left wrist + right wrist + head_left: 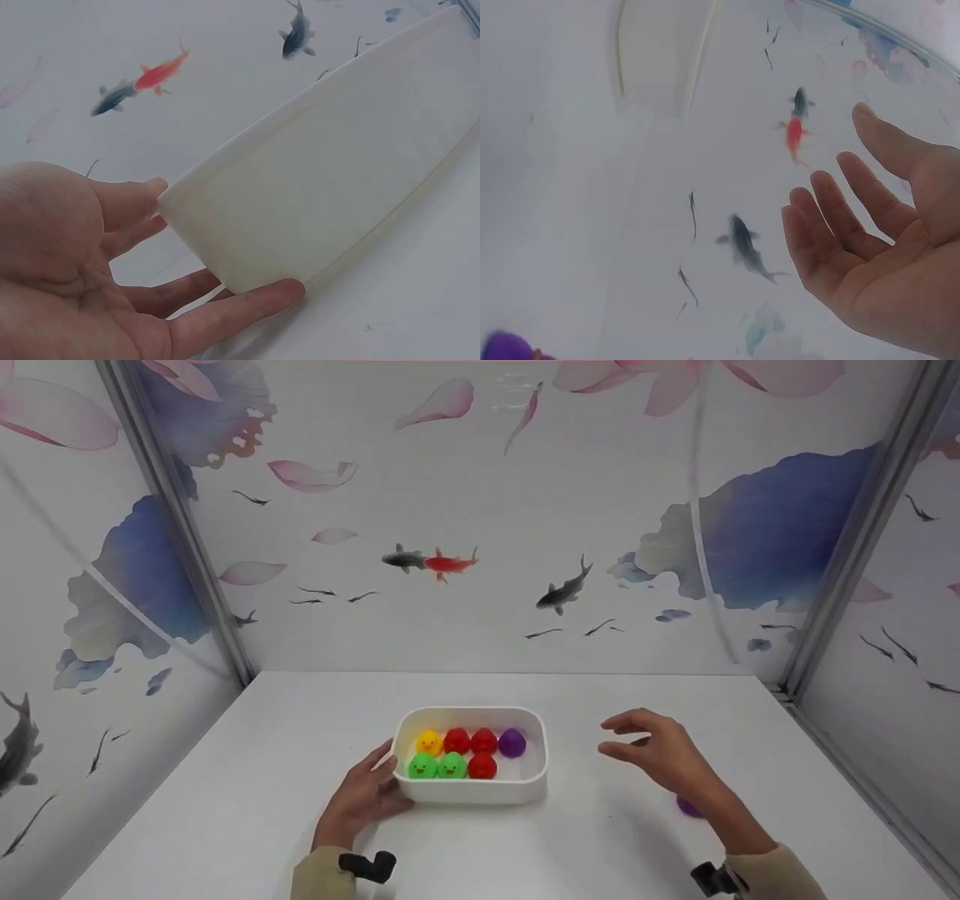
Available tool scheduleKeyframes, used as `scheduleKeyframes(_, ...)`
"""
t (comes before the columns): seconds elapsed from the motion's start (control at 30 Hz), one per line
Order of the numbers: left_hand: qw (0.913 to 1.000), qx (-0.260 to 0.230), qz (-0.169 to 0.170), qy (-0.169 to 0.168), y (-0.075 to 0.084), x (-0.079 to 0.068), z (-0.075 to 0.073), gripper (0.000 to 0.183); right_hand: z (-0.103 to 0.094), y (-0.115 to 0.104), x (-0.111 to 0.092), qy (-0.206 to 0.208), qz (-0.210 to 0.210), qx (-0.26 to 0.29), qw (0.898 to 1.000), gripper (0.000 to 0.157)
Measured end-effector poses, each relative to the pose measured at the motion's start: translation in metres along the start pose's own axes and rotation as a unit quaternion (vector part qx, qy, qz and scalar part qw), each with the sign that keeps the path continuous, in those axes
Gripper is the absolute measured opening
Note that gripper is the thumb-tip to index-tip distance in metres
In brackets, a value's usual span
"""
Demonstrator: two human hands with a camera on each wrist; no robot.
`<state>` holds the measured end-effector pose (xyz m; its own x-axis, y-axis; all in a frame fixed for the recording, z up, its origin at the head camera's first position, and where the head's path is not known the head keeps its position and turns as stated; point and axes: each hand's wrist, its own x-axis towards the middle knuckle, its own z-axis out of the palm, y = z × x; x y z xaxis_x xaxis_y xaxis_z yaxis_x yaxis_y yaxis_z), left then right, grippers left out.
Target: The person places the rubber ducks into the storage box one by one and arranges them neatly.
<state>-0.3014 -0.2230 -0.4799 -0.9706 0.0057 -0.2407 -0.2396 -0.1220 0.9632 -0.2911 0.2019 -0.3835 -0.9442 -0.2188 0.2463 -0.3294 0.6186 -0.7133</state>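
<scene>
A white plastic box (471, 791) stands on the white table. My left hand (365, 793) holds its left end, with the thumb along the front face and the fingers at the side; the left wrist view shows that hand (82, 255) at the box's corner. Inside are small toy ducks: one yellow duck (429, 742), two green ducks (423, 766), three red ducks (482, 766) and one purple duck (512, 743). My right hand (660, 746) hovers right of the box, holding nothing, its fingers loosely bent. Another purple duck (688, 807) lies on the table, partly hidden behind the right wrist.
The white table (585, 840) is bounded by a back panel (487, 630) and side panels printed with fish, petals and lotus leaves. Metal posts (847, 540) stand at the back corners. Each wrist wears a black camera mount (367, 866).
</scene>
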Motion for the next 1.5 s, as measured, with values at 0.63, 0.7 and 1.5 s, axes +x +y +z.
scheduleKeyframes(0.63, 1.0000, -0.002, -0.003, -0.006, 0.002, 0.000, 0.003, 0.058, -0.055, 0.093, -0.017, -0.028, 0.049, 0.027, 0.998, 0.047)
scheduleKeyframes(0.7, 1.0000, 0.001, 0.004, -0.008, 0.002, 0.000, 0.003, 0.058, -0.057, 0.101, -0.018, -0.031, 0.059, 0.028, 0.997, 0.048)
scheduleKeyframes(1.5, 0.9999, 0.008, -0.008, 0.011, 0.001, 0.001, 0.000, 0.059, -0.055, 0.165, -0.026, -0.162, 0.141, 0.042, 0.976, 0.061)
